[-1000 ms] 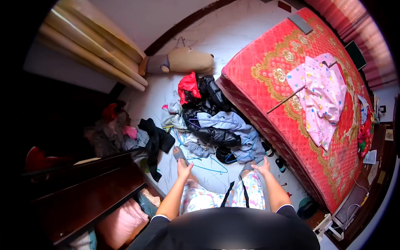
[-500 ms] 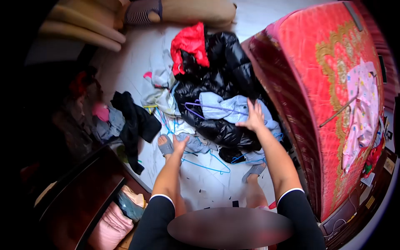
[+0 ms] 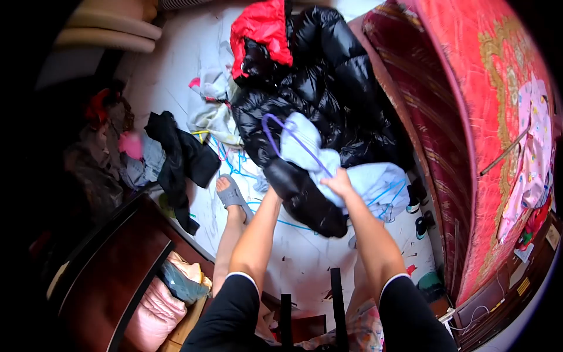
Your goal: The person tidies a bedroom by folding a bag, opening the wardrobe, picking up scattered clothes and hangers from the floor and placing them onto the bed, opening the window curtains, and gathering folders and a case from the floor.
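A shiny black puffer jacket [image 3: 305, 88] with a red lining [image 3: 264, 26] lies spread on the floor in front of me. My left hand [image 3: 272, 196] reaches beneath its lower sleeve [image 3: 305, 196], which hides the fingers. On top of the jacket is a light blue garment [image 3: 375, 182] with a purple hanger [image 3: 305, 148] across it. My right hand [image 3: 338, 183] has its fingers closed on that garment, beside the hanger's lower end. Blue hangers [image 3: 237, 167] lie on the floor, and another blue hanger [image 3: 387, 196] rests by the light blue garment.
A red patterned mattress [image 3: 463, 88] stands along the right, with a pink printed garment [image 3: 528, 141] on it. Black trousers [image 3: 176, 158] and other clothes lie at left. An open dark drawer [image 3: 158, 264] holds pink bedding [image 3: 155, 311]. Shoes [image 3: 421, 226] sit by the mattress.
My left hand has moved forward under the black sleeve. My right hand has come down and closed on the light blue garment. The hanger has tilted, and the view has shifted closer.
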`<state>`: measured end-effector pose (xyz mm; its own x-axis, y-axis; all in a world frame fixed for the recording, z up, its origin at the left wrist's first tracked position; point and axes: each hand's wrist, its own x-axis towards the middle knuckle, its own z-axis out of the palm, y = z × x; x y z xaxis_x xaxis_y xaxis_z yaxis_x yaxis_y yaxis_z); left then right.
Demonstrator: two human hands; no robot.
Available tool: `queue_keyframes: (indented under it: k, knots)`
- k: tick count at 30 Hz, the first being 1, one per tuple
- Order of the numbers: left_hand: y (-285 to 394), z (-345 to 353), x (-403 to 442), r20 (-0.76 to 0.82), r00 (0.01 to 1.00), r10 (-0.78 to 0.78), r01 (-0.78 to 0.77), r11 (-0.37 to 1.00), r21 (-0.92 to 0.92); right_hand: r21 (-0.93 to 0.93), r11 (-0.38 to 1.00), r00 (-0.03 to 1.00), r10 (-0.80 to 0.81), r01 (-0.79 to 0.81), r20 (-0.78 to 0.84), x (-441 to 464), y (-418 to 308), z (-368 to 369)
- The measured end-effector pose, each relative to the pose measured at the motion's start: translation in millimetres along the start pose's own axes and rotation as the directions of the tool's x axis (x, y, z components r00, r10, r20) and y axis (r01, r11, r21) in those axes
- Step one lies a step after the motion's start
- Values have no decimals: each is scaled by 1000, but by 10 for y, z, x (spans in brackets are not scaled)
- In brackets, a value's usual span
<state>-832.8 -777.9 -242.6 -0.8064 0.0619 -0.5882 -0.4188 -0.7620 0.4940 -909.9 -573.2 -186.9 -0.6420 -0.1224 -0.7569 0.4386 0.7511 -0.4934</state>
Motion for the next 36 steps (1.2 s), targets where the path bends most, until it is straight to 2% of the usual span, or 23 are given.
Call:
queue_keyframes:
  k: [2, 3, 5, 6, 7, 8, 10, 12, 13, 15, 17, 18, 19, 20, 22, 24, 25, 26, 28, 30, 32, 33, 36]
  knots:
    - [145, 241, -219, 101, 979, -176, 198, 938, -284, 294, 955, 1000, 25, -26, 7, -627, -43, -93]
    - [19, 226, -305, 116, 980, -162, 188, 942, -278, 328, 943, 999, 50, -49, 7, -914, -99, -196]
    - [-332, 113, -398, 428, 884, -187, 403, 770, -495, 434, 900, 997, 69, -41, -47, -1435, -226, -393]
    - [-156, 419, -548, 447, 877, -177, 402, 780, -480, 503, 864, 993, 66, -6, -101, -1670, -305, -505]
    - [141, 876, -787, 235, 972, -27, 5, 996, 92, 496, 868, 983, 62, 32, -172, -1919, -392, -688]
    - [455, 1351, -993, 160, 953, 259, -297, 677, 674, 489, 869, 967, 57, 74, -247, -2164, -544, -909]
    - [892, 2173, -1291, 24, 941, 338, -308, 827, 471, 542, 828, 941, 55, 144, -333, -2613, -888, -1321]
    - [1499, 3179, -1733, -28, 895, 444, -344, 731, 590, 590, 777, 906, 63, 219, -419, -3036, -1047, -1640]
    - [1515, 3410, -1829, 2, 873, 487, -429, 767, 477, 617, 766, 899, 125, 181, -419, -3248, -1049, -1783]
    - [1849, 4158, -2242, 126, 864, 487, -462, 670, 580, 654, 735, 877, 183, 178, -444, -3649, -1154, -2055]
    - [2038, 4743, -2593, 259, 826, 501, -543, 583, 604, 811, 503, 861, 225, 298, -456, -4107, -1289, -2360]
    - [2079, 4986, -2741, 341, 806, 484, -582, 540, 608, 810, 481, 840, 235, 337, -489, -4304, -1361, -2533]
    - [2014, 5085, -2816, 255, 908, 332, -418, 736, 533, 811, 420, 821, 221, 407, -527, -4501, -1437, -2703]
    - [1866, 5052, -2745, 337, 896, 288, -436, 717, 544, 801, 361, 799, 200, 478, -567, -4666, -1483, -2887]
    - [2046, 5769, -2929, 324, 932, 165, -279, 896, 346, 807, 252, 785, 206, 534, -584, -4991, -1540, -3260]
    - [2350, 6689, -3179, 543, 839, 40, -222, 936, 274, 625, 133, 600, 186, 769, -778, -5293, -1817, -3759]
    - [2567, 7135, -3198, 846, 520, -120, 377, 920, -101, 546, 128, 518, 198, 828, -832, -5487, -2004, -4071]
    - [2639, 7607, -3295, 841, 521, -144, 320, 947, -36, 466, 129, 434, 215, 875, -875, -5696, -2131, -4353]
    - [2682, 8481, -3594, 895, 446, 13, -331, 932, 151, 240, 400, 144, 256, 884, -956, -5585, -1835, -4746]
    - [2912, 9242, -4120, 959, -4, 283, -761, 621, -186, 85, 421, -14, 227, 903, -974, -5784, -1944, -5277]
    - [3052, 9763, -4525, 825, -382, 417, -682, 476, -556, -40, 427, -139, 203, 904, -969, -5991, -2007, -5772]
    - [3123, 9945, -4544, 727, -615, 305, -626, 372, -686, -96, 427, -192, 187, 899, -963, -6078, -2010, -5986]
    - [3075, 10306, -4530, 742, -600, 299, -672, 316, -670, -255, 441, -347, 142, 861, -927, -6240, -1972, -6656]
